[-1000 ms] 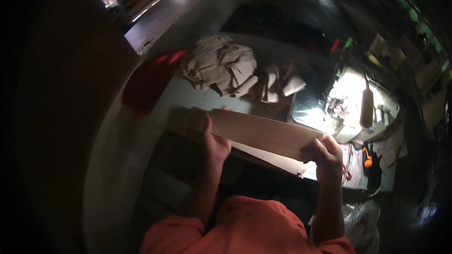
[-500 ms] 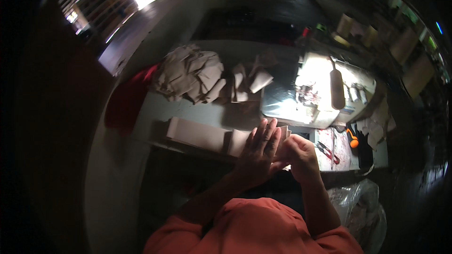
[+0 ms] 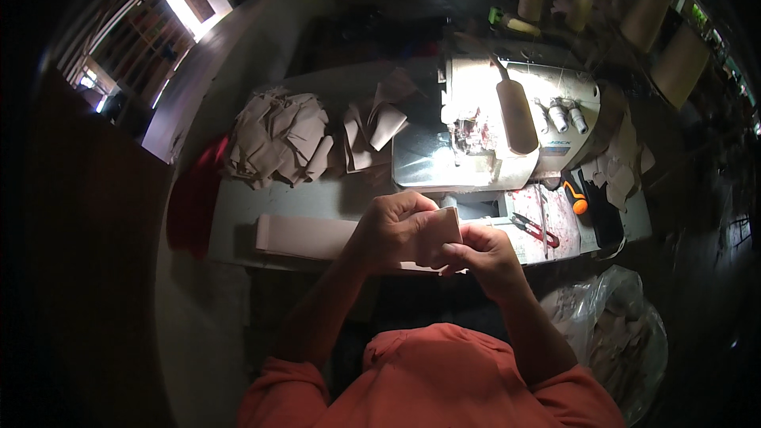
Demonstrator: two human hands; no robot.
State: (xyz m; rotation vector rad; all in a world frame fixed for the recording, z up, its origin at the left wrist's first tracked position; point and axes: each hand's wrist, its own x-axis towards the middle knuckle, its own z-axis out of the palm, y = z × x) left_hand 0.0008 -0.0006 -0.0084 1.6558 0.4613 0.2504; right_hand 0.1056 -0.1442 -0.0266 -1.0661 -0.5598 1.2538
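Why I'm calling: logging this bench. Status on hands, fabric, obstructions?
Left hand and right hand: both gripping folded beige fabric. Long beige strip lying on table, left side. Red-handled snips off to the right, not blocking.

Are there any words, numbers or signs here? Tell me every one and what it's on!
Sewing machine: dark lettering near a blue patch on its white body; I don't copy out printed words.
Red-speckled sheet: marks too small to tell if they're writing.
Folded beige fabric in the left hand and right hand: none visible.
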